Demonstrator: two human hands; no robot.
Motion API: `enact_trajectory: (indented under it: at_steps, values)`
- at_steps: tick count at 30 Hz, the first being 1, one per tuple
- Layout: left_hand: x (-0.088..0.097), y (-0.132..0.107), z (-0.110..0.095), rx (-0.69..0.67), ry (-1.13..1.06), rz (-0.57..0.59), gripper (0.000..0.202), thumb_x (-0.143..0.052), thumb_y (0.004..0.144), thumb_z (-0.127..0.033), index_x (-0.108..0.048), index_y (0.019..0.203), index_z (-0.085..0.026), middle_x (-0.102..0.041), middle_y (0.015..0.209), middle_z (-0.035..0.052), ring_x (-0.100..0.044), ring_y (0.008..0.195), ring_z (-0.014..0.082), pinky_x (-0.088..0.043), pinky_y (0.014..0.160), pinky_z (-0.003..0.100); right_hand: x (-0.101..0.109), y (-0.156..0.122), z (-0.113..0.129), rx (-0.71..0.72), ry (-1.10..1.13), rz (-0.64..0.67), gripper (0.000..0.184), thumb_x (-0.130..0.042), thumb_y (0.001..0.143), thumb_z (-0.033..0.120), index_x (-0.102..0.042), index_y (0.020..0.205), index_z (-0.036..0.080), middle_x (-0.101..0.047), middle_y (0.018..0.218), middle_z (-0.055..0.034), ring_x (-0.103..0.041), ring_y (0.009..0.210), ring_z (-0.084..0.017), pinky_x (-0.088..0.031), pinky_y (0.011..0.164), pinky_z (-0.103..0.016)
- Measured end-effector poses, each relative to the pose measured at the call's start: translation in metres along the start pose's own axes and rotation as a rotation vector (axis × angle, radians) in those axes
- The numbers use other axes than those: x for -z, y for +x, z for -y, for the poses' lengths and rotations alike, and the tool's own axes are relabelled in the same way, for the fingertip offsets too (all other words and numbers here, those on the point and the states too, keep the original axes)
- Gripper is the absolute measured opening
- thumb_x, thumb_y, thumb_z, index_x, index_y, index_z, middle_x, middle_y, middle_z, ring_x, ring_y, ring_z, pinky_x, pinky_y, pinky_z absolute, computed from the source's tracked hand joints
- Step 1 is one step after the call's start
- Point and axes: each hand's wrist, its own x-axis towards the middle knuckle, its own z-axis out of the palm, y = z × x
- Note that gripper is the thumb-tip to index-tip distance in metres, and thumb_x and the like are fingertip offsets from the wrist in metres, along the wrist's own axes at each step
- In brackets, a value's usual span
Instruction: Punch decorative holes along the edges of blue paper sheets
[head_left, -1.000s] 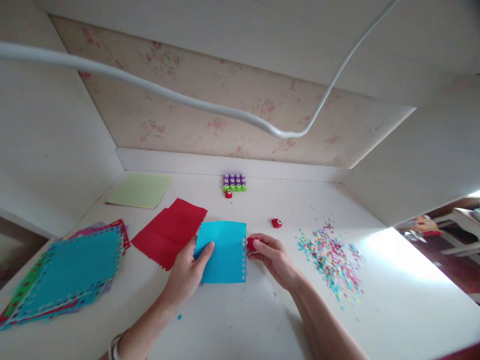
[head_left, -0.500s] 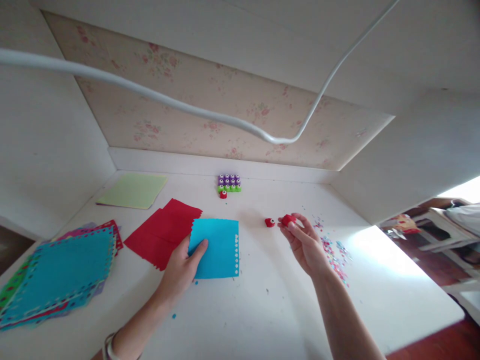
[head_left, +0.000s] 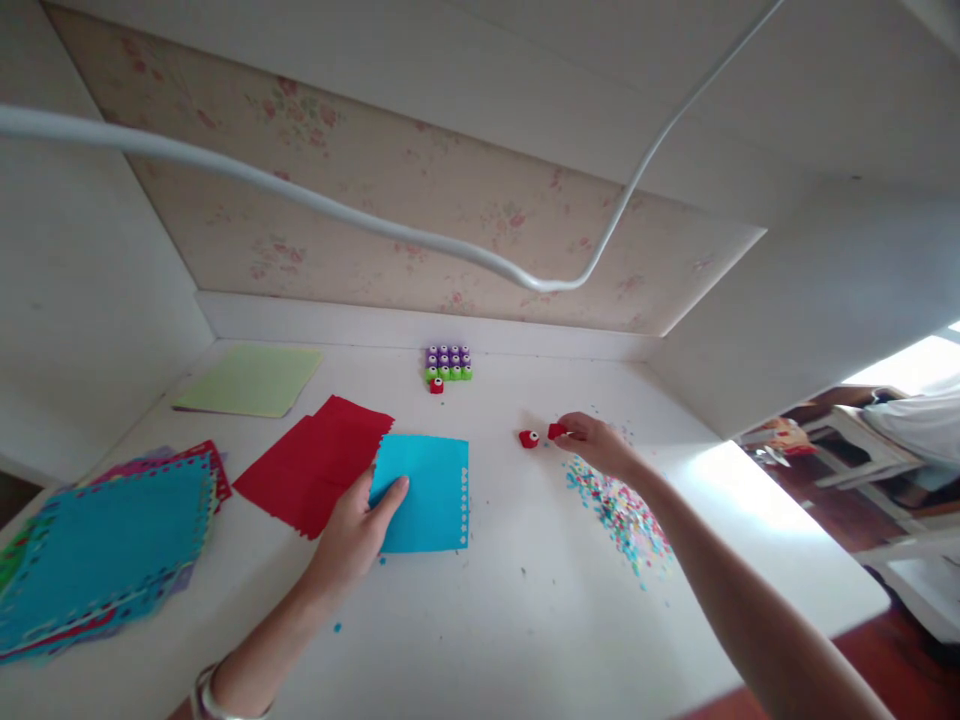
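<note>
My left hand (head_left: 352,535) lies on the left part of a blue paper sheet (head_left: 427,492), fingers spread flat; the sheet's right edge has a row of punched holes. My right hand (head_left: 596,443) is stretched out over the white table (head_left: 510,620) and pinches a small red paper punch (head_left: 556,431) at its fingertips. That punch sits low, just right of a second red punch (head_left: 529,438) that rests on the table. Under the blue sheet's left side lies red paper (head_left: 311,470) with a zigzag edge.
A block of purple and green punches (head_left: 448,363) with one red punch (head_left: 436,386) stands at the back. Coloured confetti (head_left: 619,512) is scattered right of my hand. A stack of punched sheets (head_left: 97,550) lies far left, a pale green sheet (head_left: 251,380) behind it. A white cable (head_left: 375,228) hangs overhead.
My right hand took the red punch off the blue sheet's right edge, lifted it to the right, and now holds it low beside the other red punch. The left hand stays on the sheet.
</note>
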Motion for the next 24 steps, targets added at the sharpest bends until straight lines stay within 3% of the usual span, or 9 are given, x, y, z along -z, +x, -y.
enact_trajectory:
  at_steps: [3, 12, 24]
  values:
    - [0.000, 0.000, 0.000, -0.017, 0.002, -0.005, 0.052, -0.056, 0.087, -0.058, -0.060, 0.123, -0.021, -0.067, 0.122, 0.0107, -0.066, 0.105, 0.0290, -0.054, 0.090, 0.040, 0.005, 0.010, 0.009, 0.038, -0.141, 0.061, 0.025, -0.057, 0.085, 0.034, -0.075, 0.100, 0.025, -0.075, 0.090, -0.0030, -0.067, 0.081, -0.021, -0.046, 0.073, -0.030]
    - [0.000, 0.001, -0.001, 0.029, 0.004, 0.031, 0.054, -0.054, 0.087, -0.059, -0.058, 0.125, -0.021, -0.066, 0.123, 0.0123, -0.066, 0.104, 0.0297, -0.055, 0.088, 0.042, 0.010, 0.030, 0.027, 0.080, -0.390, 0.185, 0.031, -0.052, 0.087, 0.032, -0.074, 0.109, 0.031, -0.076, 0.091, -0.0020, -0.067, 0.083, -0.023, -0.042, 0.073, -0.031]
    - [-0.001, 0.002, -0.001, 0.031, 0.015, 0.020, 0.057, -0.054, 0.086, -0.059, -0.058, 0.126, -0.019, -0.066, 0.125, 0.0141, -0.065, 0.106, 0.0315, -0.053, 0.091, 0.045, 0.009, 0.044, 0.036, 0.121, -0.437, 0.286, 0.023, -0.057, 0.084, 0.030, -0.078, 0.096, 0.030, -0.076, 0.091, -0.0035, -0.067, 0.084, -0.024, -0.044, 0.073, -0.031]
